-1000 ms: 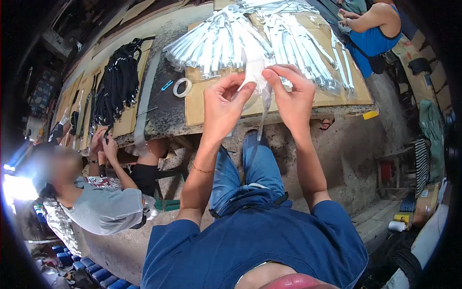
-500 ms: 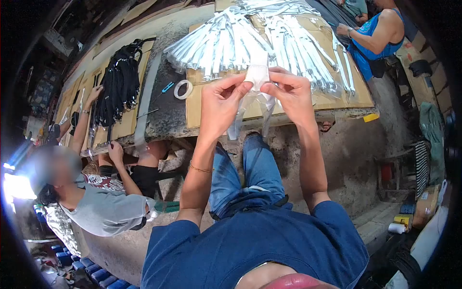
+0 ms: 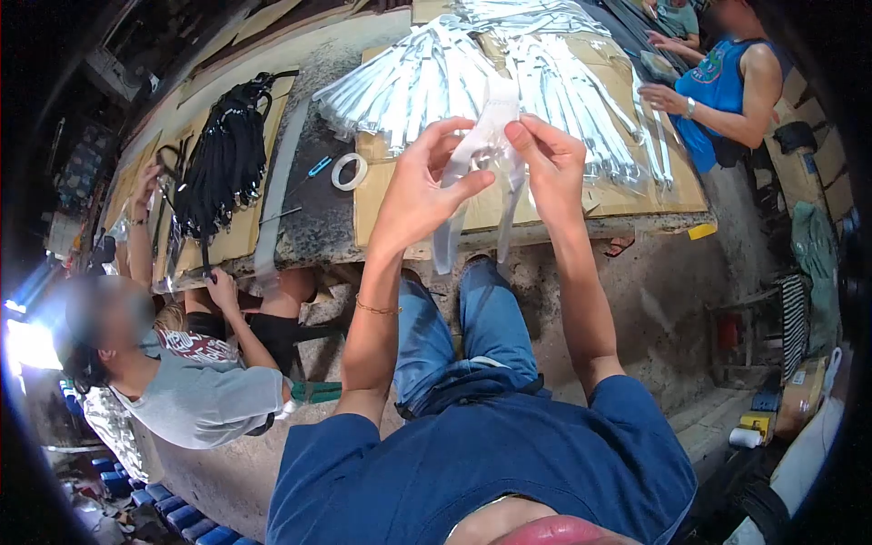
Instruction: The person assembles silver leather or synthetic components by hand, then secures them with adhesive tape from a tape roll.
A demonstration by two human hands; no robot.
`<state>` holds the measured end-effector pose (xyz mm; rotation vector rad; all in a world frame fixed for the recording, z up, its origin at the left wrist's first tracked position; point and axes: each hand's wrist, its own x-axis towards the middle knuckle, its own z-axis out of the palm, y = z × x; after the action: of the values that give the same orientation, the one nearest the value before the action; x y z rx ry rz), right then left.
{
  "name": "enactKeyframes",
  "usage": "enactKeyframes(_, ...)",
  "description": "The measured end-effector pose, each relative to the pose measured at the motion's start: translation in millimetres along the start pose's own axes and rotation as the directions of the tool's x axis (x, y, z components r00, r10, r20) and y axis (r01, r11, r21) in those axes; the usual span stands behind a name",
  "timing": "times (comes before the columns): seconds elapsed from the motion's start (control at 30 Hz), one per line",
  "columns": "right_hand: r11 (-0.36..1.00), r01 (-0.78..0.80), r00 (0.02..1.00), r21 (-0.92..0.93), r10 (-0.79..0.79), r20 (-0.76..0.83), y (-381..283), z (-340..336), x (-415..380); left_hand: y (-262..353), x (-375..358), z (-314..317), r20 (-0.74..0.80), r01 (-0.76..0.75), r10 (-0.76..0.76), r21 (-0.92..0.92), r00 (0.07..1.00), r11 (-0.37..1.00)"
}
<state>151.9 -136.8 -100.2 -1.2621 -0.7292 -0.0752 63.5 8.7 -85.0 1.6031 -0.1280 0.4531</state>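
Observation:
Before me hangs a white lanyard-like strap (image 3: 497, 113), wide and flat, its two tails dropping past the table's front edge. Shiny metal, perhaps a clip, shows near its middle. My right hand (image 3: 554, 173) pinches the strap's right side between thumb and fingers. My left hand (image 3: 411, 195) is curled around the left side, thumb in front and fingers partly hidden behind the strap. Beyond my hands, fanned bundles of white straps (image 3: 413, 77) lie on cardboard, their metal ends towards me and clear plastic around them.
On the table's left are a roll of tape (image 3: 347, 171), a blue cutter (image 3: 319, 166) and a heap of black straps (image 3: 225, 150) on cardboard. A person in grey (image 3: 195, 395) sits at left, handling black straps. Someone in a blue top (image 3: 727, 91) is at the right corner.
The strap is opened out more between my hands, and its metal part now shows. My left thumb has moved off the strap's top part. The person at right has shifted and spread both hands.

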Motion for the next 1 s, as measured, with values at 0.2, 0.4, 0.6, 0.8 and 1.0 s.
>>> enactKeyframes(0.2,0.997,0.034,0.994,-0.074,-0.042,-0.105,5.1,4.8,5.1,-12.4,1.2,-1.7,-0.143,-0.045,0.053,0.056,0.988,0.997)
enactKeyframes(0.4,0.953,0.240,0.960,-0.182,-0.262,-0.102,0.4,15.8,-3.5,-3.8,4.3,0.9,-0.017,-0.551,0.805,0.720,0.593,0.421)
enactKeyframes(0.6,0.899,0.368,0.914,-0.239,-0.397,-0.086,-10.0,25.7,-6.9,-14.7,-0.3,8.6,-0.027,-0.534,0.840,0.761,0.542,0.369)
enactKeyframes(0.8,0.926,0.339,0.929,-0.169,-0.357,-0.093,-5.8,25.2,-7.7,-12.0,0.3,14.4,-0.100,-0.547,0.806,0.685,0.583,0.481)
enactKeyframes(1.0,0.943,0.306,0.948,-0.132,-0.314,-0.050,-8.8,21.6,-9.9,4.8,-2.9,9.7,-0.098,-0.513,0.716,0.631,0.691,0.582)
